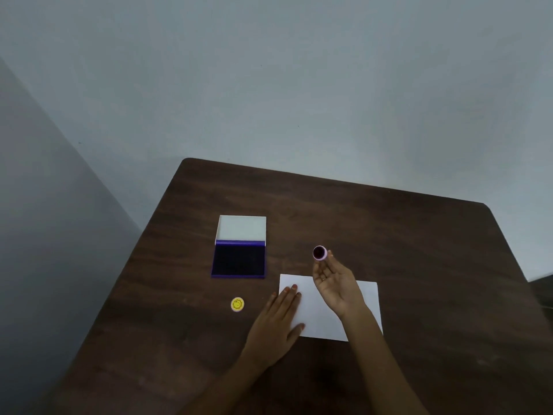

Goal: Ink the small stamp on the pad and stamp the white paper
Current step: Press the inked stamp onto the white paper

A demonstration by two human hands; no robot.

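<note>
**Stamp raised, paper pinned**

The right hand (332, 280) holds the small stamp (319, 253) at its fingertips, grip closed lightly on it, dark face turned up, likely to check it. The left hand (278, 322) lies flat and empty, steadying the white paper (323, 313) on the table (419, 250). The open ink pad (238, 260) waits nearby; a yellow cap (237, 304) sits beside.

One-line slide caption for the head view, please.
Right hand lifts small stamp face-up; left hand steadies white paper beside open ink pad.
</note>
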